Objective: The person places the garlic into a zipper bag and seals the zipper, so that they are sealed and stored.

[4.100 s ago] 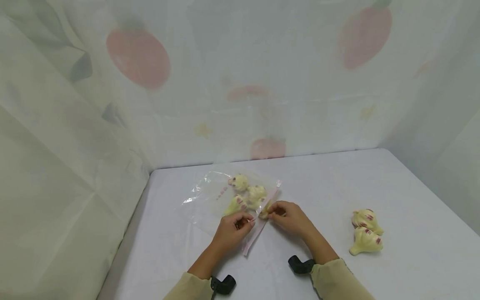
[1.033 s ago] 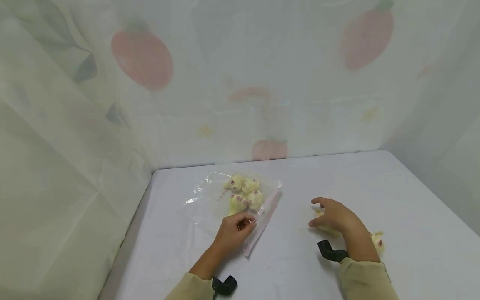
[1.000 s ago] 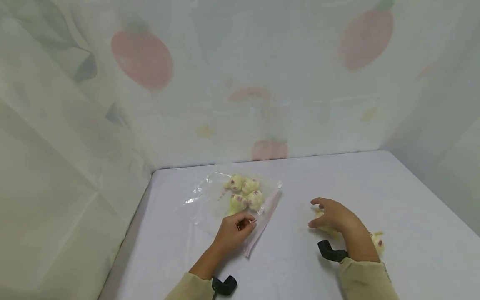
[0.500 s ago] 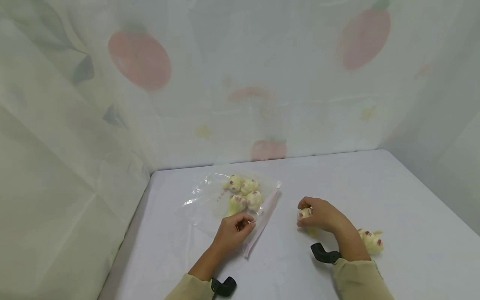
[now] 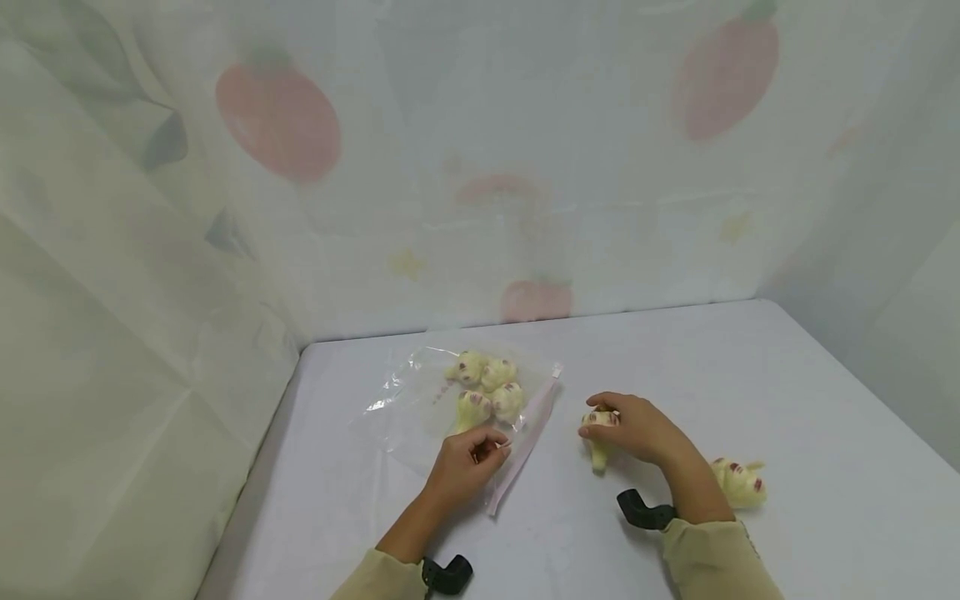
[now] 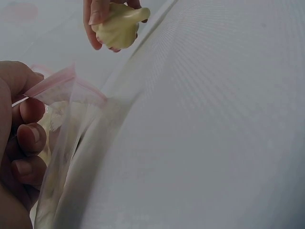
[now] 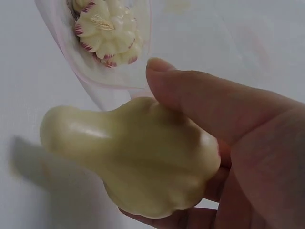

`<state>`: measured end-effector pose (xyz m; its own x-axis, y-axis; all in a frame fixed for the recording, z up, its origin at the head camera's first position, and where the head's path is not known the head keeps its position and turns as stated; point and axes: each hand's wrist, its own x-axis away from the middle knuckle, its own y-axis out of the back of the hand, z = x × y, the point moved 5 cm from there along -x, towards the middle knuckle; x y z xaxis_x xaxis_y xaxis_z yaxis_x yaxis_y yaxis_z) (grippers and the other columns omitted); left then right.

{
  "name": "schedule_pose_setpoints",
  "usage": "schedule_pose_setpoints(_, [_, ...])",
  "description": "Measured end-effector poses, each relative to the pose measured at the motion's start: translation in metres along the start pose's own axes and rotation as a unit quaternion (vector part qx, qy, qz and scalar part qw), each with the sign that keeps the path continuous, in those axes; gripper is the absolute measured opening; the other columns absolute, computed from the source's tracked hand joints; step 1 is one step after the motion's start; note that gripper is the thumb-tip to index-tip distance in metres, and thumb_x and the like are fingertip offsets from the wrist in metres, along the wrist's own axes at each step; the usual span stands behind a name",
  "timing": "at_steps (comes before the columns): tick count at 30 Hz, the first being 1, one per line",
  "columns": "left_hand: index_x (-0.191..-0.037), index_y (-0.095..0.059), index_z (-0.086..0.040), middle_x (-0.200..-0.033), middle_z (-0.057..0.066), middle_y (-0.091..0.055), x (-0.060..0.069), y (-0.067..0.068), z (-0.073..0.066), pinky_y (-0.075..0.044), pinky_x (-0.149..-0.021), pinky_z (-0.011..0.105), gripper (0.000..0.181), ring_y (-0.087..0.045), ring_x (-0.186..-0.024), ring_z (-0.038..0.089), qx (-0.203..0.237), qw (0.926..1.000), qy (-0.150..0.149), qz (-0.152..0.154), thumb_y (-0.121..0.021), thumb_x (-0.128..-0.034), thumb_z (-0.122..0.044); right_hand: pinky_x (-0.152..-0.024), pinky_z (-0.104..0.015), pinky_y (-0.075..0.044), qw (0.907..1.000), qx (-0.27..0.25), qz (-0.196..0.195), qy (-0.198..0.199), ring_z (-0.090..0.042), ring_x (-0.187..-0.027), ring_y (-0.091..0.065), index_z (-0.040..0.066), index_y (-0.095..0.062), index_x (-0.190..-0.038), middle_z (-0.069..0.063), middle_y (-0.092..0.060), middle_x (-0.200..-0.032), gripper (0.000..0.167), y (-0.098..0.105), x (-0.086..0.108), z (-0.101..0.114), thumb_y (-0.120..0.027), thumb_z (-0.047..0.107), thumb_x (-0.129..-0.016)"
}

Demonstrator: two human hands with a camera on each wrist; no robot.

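My left hand (image 5: 467,462) pinches the pink-edged mouth of a clear zip bag (image 5: 408,417) between thumb and forefinger. In the left wrist view the pink bag edge (image 6: 52,86) stands lifted and parted. Several cream garlic bulbs (image 5: 508,402) with purplish streaks lie in the bag. To the right of the bag, my right hand (image 5: 633,429) holds another garlic bulb (image 7: 147,152), thumb on one side and fingers beneath. Its stem points away from the palm in the right wrist view. A shadow falls on the table beside it.
One more garlic bulb (image 5: 741,483) lies on the white table (image 5: 825,450), right of my right forearm. A fruit-printed curtain (image 5: 600,167) hangs behind the table and along its left side. Black wrist mounts (image 5: 447,575) project below both hands.
My right hand left the bag mouth, where a bulb lay, and took a bulb from the pair on the right. It has carried that bulb leftward. My left hand stays on the bag.
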<state>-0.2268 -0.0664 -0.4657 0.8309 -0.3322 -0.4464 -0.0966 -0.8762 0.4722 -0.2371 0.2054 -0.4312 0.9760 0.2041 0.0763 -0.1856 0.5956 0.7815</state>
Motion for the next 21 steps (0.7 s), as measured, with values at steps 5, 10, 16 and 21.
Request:
schedule_pose_setpoints(5, [-0.09,-0.072,-0.014,-0.068,-0.007,-0.06,0.0,0.0001,-0.0013,-0.046,-0.051,0.02,0.01,-0.049,-0.059,-0.002,0.002,1.0,0.005,0.002,-0.073,-0.0851,-0.006,-0.087,-0.048,-0.048,1.0,-0.004,-0.002,-0.001,-0.028,-0.109,-0.057,0.013,-0.061,-0.131,-0.012,-0.064,-0.123,0.059,-0.0011,0.0,0.0007,-0.069,0.052,-0.086])
schedule_pose_setpoints(10, [-0.09,-0.072,-0.014,-0.068,-0.007,-0.059,-0.0002,0.0001,-0.0012,-0.046,-0.051,0.02,0.009,-0.049,-0.059,-0.001,0.005,1.0,0.007,0.005,-0.072,-0.0855,-0.006,-0.086,-0.05,-0.048,1.0,-0.006,-0.007,-0.003,-0.03,-0.112,-0.057,0.014,-0.062,-0.13,-0.013,-0.064,-0.125,0.057,-0.001,0.0006,0.0018,-0.067,0.052,-0.087])
schedule_pose_setpoints(16, [-0.09,-0.072,-0.014,-0.068,-0.006,-0.059,-0.0001,-0.0001,-0.0009,-0.046,-0.051,0.019,0.01,-0.049,-0.059,-0.001,0.004,1.0,0.003,0.002,-0.073,-0.0852,-0.006,-0.088,-0.051,-0.048,0.9998,-0.009,-0.02,-0.002,-0.031,-0.113,-0.058,0.015,-0.062,-0.129,-0.011,-0.064,-0.123,0.057,0.0001,0.0005,0.0023,-0.069,0.051,-0.086])
schedule_pose_setpoints(21, [-0.09,-0.073,-0.014,-0.068,-0.004,-0.061,0.0,-0.0006,0.0006,-0.045,-0.052,0.018,0.009,-0.049,-0.059,0.0,0.007,1.0,0.003,0.0,-0.074,-0.0852,-0.006,-0.079,-0.042,-0.048,0.9993,-0.008,-0.034,0.007,-0.023,-0.094,-0.058,0.014,-0.06,-0.131,-0.007,-0.066,-0.115,0.059,0.0021,-0.0006,0.0039,-0.072,0.049,-0.085])
